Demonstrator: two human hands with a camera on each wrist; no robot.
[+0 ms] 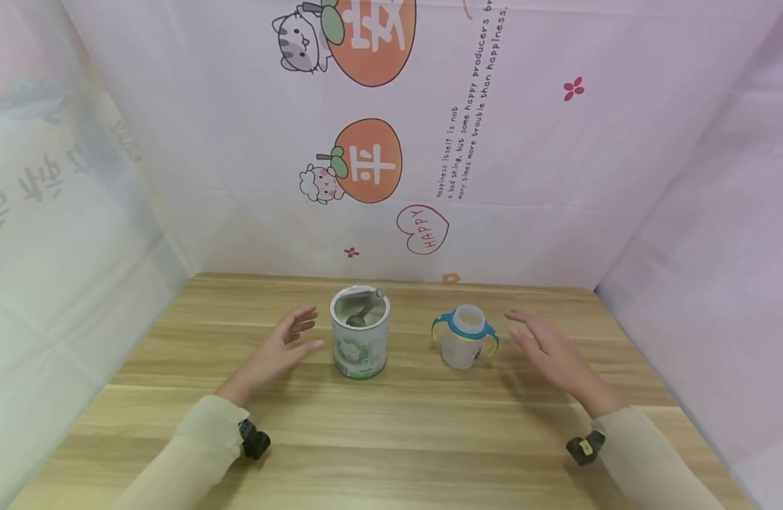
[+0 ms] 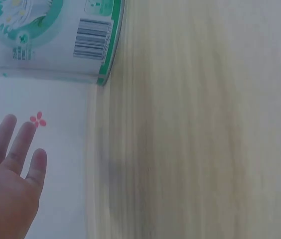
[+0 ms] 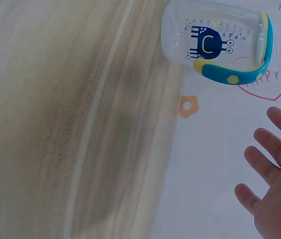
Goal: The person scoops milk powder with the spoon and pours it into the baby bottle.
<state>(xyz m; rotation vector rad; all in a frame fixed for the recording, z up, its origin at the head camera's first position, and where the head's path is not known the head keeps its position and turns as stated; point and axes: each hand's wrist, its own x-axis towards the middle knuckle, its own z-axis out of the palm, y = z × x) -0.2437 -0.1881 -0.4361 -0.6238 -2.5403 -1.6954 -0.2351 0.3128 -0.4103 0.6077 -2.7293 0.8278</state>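
Observation:
A white and green milk powder tin (image 1: 361,347) stands upright on the table, its top uncovered and a grey scoop (image 1: 364,312) resting inside. To its left my left hand (image 1: 283,348) hovers with fingers spread, apart from the tin. In the left wrist view the lower part of the tin (image 2: 46,35) shows a barcode. A clear baby bottle (image 1: 461,348) with blue and yellow handles stands uncapped to the right of the tin. Beside it, on the right, my right hand (image 1: 550,353) is held with loose fingers, not touching it. A dark printed creature marks the bottle (image 3: 215,35) in the right wrist view.
The wood-grain table (image 1: 391,439) ends at a white printed cloth (image 1: 493,234) hanging behind it. Similar cloth closes off the left and right sides. Each wrist wears a small black camera, such as the left one (image 1: 254,440).

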